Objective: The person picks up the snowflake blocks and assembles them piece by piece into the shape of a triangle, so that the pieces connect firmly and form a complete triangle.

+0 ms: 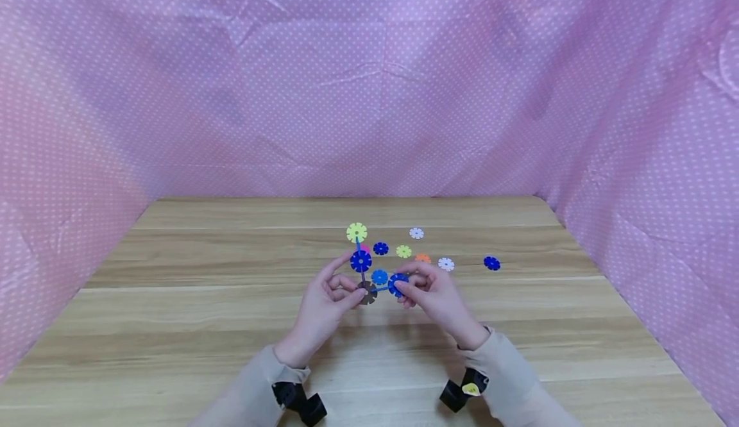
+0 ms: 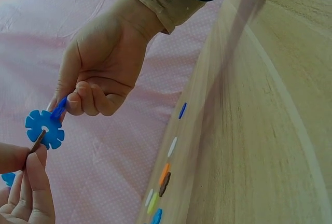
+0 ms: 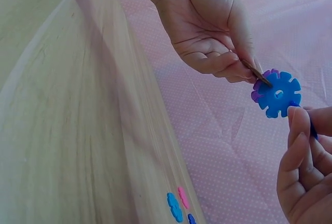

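Toothed plastic discs are joined in a bent chain between the hands, raised above the table. My left hand [image 1: 325, 301] pinches the brown disc [image 3: 255, 72] at its corner. From there the chain runs up through a purple disc [image 3: 256, 95], a dark blue disc [image 1: 360, 261] and a blue edge-on disc to a yellow-green disc [image 1: 356, 233]. A light blue disc [image 2: 37, 126] links the brown disc to another dark blue disc [image 1: 396, 282]. That disc is pinched between thumb and fingers of my right hand [image 1: 434, 295].
Behind the hands, loose discs lie on the wooden table [image 1: 202, 324]: white [image 1: 416, 233], yellow-green [image 1: 403, 251], dark blue [image 1: 380, 248], orange [image 1: 423, 258] and light blue [image 1: 379, 277]. Another dark blue disc [image 1: 492, 263] lies farther right. A pink dotted cloth [image 1: 369, 93] surrounds the table.
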Action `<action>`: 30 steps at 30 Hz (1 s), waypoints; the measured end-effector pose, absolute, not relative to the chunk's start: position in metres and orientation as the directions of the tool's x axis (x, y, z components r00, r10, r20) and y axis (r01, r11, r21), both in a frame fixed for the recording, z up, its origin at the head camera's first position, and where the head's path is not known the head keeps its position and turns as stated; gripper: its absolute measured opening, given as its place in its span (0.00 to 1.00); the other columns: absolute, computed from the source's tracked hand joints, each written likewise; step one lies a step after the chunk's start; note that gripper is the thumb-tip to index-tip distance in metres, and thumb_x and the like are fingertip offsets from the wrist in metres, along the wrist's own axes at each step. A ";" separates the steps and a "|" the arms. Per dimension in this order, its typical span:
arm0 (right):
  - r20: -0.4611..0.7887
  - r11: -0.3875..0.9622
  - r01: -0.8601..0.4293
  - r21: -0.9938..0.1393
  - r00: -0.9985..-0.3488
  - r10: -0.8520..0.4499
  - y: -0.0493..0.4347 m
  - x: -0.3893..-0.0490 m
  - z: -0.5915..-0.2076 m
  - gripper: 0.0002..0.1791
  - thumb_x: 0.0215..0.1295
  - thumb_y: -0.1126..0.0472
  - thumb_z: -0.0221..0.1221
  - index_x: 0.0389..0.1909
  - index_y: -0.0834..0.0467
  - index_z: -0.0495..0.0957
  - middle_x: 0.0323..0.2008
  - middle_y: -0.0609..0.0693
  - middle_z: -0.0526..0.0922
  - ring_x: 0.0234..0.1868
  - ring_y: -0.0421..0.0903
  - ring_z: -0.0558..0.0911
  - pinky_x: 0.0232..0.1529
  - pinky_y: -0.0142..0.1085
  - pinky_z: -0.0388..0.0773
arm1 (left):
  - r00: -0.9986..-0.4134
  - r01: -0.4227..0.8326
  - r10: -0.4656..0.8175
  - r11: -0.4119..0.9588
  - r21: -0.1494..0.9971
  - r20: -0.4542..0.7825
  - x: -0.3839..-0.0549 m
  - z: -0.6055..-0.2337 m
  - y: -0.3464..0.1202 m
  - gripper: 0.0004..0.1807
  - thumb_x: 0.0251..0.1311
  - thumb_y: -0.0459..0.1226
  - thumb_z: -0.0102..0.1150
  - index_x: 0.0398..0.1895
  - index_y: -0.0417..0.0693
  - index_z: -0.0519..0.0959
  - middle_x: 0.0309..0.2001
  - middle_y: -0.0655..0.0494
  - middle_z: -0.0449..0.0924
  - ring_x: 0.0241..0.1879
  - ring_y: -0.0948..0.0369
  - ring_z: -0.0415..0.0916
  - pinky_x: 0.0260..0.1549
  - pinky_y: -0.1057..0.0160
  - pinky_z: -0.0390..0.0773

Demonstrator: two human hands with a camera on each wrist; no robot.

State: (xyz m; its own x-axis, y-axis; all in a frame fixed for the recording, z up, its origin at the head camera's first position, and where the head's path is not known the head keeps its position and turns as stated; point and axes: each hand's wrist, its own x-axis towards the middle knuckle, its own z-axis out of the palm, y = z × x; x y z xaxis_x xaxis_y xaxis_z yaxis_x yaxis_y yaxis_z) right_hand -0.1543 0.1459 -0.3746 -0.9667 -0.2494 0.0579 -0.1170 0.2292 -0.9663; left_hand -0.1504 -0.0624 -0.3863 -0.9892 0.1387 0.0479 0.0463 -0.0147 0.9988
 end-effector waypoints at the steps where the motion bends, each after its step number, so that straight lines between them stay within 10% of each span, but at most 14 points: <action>1: 0.061 0.229 -0.120 -0.966 -0.967 -0.247 0.145 -0.154 -0.375 0.14 0.64 0.68 0.58 0.48 0.71 0.74 0.27 0.60 0.83 0.24 0.42 0.81 0.30 0.32 0.83 | -0.989 0.048 0.141 -0.016 0.999 0.049 -0.150 -0.387 -0.062 0.36 0.51 0.21 0.62 0.66 0.47 0.66 0.31 0.43 0.80 0.28 0.62 0.80 0.32 0.68 0.83; 30: 0.164 0.261 -0.203 -0.944 -0.973 -0.163 0.137 -0.150 -0.384 0.07 0.62 0.71 0.57 0.41 0.68 0.78 0.23 0.61 0.82 0.20 0.38 0.77 0.23 0.33 0.79 | -0.992 0.003 0.128 -0.087 0.996 0.015 -0.145 -0.388 -0.058 0.37 0.50 0.19 0.61 0.66 0.47 0.66 0.27 0.48 0.79 0.25 0.61 0.79 0.33 0.56 0.84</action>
State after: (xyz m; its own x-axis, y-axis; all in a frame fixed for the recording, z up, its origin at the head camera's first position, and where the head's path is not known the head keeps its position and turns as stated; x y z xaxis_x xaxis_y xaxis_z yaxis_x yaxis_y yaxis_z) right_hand -0.1502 0.1369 -0.3841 -0.9728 -0.1633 0.1642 -0.2032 0.2614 -0.9436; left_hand -0.1446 -0.0580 -0.3875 -0.9916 0.1284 0.0146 0.0034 -0.0867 0.9962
